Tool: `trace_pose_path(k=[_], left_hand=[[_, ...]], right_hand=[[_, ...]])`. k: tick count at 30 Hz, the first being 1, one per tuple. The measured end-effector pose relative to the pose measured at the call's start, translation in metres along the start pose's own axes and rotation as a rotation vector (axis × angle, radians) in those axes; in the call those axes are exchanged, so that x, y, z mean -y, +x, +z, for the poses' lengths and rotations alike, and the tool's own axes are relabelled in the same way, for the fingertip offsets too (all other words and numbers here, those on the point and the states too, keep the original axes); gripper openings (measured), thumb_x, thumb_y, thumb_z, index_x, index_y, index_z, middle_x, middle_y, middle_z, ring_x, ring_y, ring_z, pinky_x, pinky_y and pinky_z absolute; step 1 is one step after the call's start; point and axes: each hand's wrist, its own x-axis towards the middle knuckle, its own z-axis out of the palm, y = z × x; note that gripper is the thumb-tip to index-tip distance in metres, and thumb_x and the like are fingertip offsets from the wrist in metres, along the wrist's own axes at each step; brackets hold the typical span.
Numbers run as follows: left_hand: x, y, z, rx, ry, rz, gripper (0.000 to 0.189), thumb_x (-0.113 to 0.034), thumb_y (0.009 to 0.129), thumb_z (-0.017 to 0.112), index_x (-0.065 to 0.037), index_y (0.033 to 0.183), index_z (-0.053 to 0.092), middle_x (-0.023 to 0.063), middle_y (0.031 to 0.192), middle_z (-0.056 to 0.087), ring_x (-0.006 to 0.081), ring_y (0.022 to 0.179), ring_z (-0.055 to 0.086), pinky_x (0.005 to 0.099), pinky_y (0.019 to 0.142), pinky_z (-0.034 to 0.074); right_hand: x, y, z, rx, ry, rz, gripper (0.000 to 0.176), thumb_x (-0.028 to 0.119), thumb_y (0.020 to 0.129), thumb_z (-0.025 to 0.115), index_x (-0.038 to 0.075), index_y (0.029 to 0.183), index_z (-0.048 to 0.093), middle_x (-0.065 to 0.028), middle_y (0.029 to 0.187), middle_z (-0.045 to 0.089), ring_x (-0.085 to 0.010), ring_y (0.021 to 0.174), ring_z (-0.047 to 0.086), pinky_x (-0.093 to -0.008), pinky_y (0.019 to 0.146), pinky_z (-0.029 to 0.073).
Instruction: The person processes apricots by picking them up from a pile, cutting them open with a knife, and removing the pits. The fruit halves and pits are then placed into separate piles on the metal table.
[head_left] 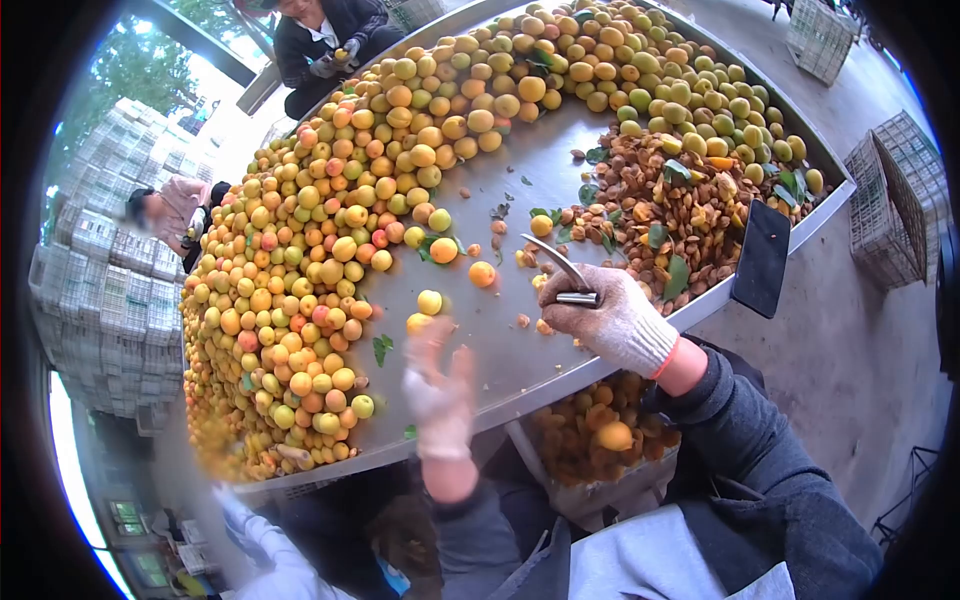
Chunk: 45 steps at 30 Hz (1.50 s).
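My right hand, in a pale knitted glove, is closed around a small curved knife, whose blade points up and left over the metal table. Motion blurs my gloved left hand at the near side of the table. Its thumb stands apart from the fingers, and the fingertips are beside a yellow-orange fruit. Just beyond lies another yellow fruit. Two orange fruits rest farther up, one with a leaf by it.
A large fruit heap covers the table's left and far side. Brown pits lie at right, beside a black phone on the rim. Below the edge sits a crate of fruit halves. Co-workers and crates surround the table.
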Motion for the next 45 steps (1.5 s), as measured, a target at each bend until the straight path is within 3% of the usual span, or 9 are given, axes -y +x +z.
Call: trace_pose_path(k=[3, 7, 13, 17, 18, 25, 34, 39, 45], left_hand=[[0.075, 0.069, -0.030, -0.176, 1.041, 0.391, 0.042, 0.004, 0.078, 0.059, -0.004, 0.119, 0.058, 0.0090, 0.125, 0.054, 0.0211, 0.108, 0.055, 0.0309, 0.088, 0.049], [0.089, 0.087, -0.027, -0.064, 1.097, 0.310, 0.046, 0.001, 0.076, 0.064, -0.007, 0.120, 0.057, 0.0111, 0.120, 0.055, 0.0219, 0.107, 0.057, 0.0300, 0.087, 0.050], [0.029, 0.035, -0.023, 0.260, -0.796, -0.203, 0.055, -0.031, 0.086, 0.070, -0.002, 0.128, 0.049, 0.0081, 0.103, 0.063, 0.0240, 0.090, 0.066, 0.0339, 0.077, 0.058], [0.034, 0.011, -0.005, 0.296, -1.084, -0.239, 0.063, -0.050, 0.082, 0.067, -0.005, 0.123, 0.051, 0.0080, 0.104, 0.062, 0.0237, 0.091, 0.065, 0.0372, 0.081, 0.056], [0.024, 0.003, 0.008, 0.192, -0.906, -0.164, 0.064, -0.064, 0.086, 0.053, -0.009, 0.118, 0.052, 0.0055, 0.102, 0.059, 0.0188, 0.088, 0.059, 0.0332, 0.080, 0.051], [0.017, -0.008, 0.027, 0.198, -1.001, -0.218, 0.071, -0.064, 0.080, 0.059, -0.007, 0.122, 0.052, 0.0054, 0.098, 0.059, 0.0185, 0.087, 0.059, 0.0319, 0.078, 0.050], [-0.001, -0.019, 0.031, -0.031, -0.678, -0.052, 0.062, -0.030, 0.073, 0.083, 0.004, 0.117, 0.056, 0.0066, 0.091, 0.062, 0.0158, 0.081, 0.061, 0.0300, 0.081, 0.051], [-0.003, -0.030, 0.039, -0.213, -0.082, 0.412, 0.063, -0.038, 0.074, 0.081, 0.004, 0.116, 0.059, 0.0056, 0.096, 0.063, 0.0150, 0.087, 0.059, 0.0273, 0.080, 0.049], [-0.001, -0.027, 0.028, 0.097, -0.416, 0.137, 0.062, -0.043, 0.073, 0.080, 0.002, 0.112, 0.061, 0.0050, 0.093, 0.061, 0.0143, 0.087, 0.059, 0.0284, 0.078, 0.050]], right_hand=[[0.000, 0.002, 0.004, 0.037, -0.044, -0.015, 0.012, 0.006, 0.080, 0.069, 0.004, 0.092, 0.066, 0.0009, 0.077, 0.062, -0.0058, 0.073, 0.057, -0.0225, 0.067, 0.048], [-0.002, 0.005, 0.007, 0.040, -0.036, 0.009, 0.010, 0.007, 0.080, 0.068, 0.004, 0.090, 0.066, 0.0011, 0.077, 0.062, -0.0058, 0.072, 0.057, -0.0226, 0.067, 0.048], [-0.014, -0.005, 0.023, 0.169, 0.016, -0.006, 0.011, 0.007, 0.081, 0.066, 0.004, 0.092, 0.065, 0.0002, 0.079, 0.062, -0.0071, 0.075, 0.057, -0.0247, 0.070, 0.049], [-0.022, -0.015, 0.038, 0.245, -0.188, -0.125, 0.015, 0.008, 0.081, 0.063, 0.004, 0.096, 0.065, -0.0101, 0.083, 0.067, -0.0188, 0.078, 0.065, -0.0308, 0.074, 0.052], [-0.016, -0.018, 0.039, 0.262, -0.194, -0.120, 0.018, 0.010, 0.081, 0.063, 0.003, 0.098, 0.065, -0.0153, 0.084, 0.067, -0.0252, 0.080, 0.067, -0.0332, 0.075, 0.052], [-0.018, -0.024, 0.043, 0.203, -0.364, -0.148, 0.042, 0.007, 0.078, 0.057, 0.011, 0.119, 0.063, -0.0188, 0.088, 0.067, -0.0336, 0.080, 0.066, -0.0382, 0.072, 0.052], [-0.022, -0.013, 0.051, 0.224, -0.531, -0.111, 0.022, 0.008, 0.078, 0.059, 0.006, 0.098, 0.066, -0.0179, 0.084, 0.066, -0.0358, 0.079, 0.065, -0.0390, 0.068, 0.052], [-0.027, -0.022, 0.056, 0.164, -0.348, -0.198, 0.022, 0.005, 0.077, 0.060, 0.004, 0.098, 0.066, -0.0180, 0.082, 0.066, -0.0353, 0.076, 0.065, -0.0373, 0.066, 0.051], [-0.028, -0.022, 0.052, 0.159, -0.360, -0.218, 0.021, 0.005, 0.076, 0.061, 0.004, 0.096, 0.066, -0.0184, 0.079, 0.065, -0.0349, 0.072, 0.064, -0.0368, 0.065, 0.051]])
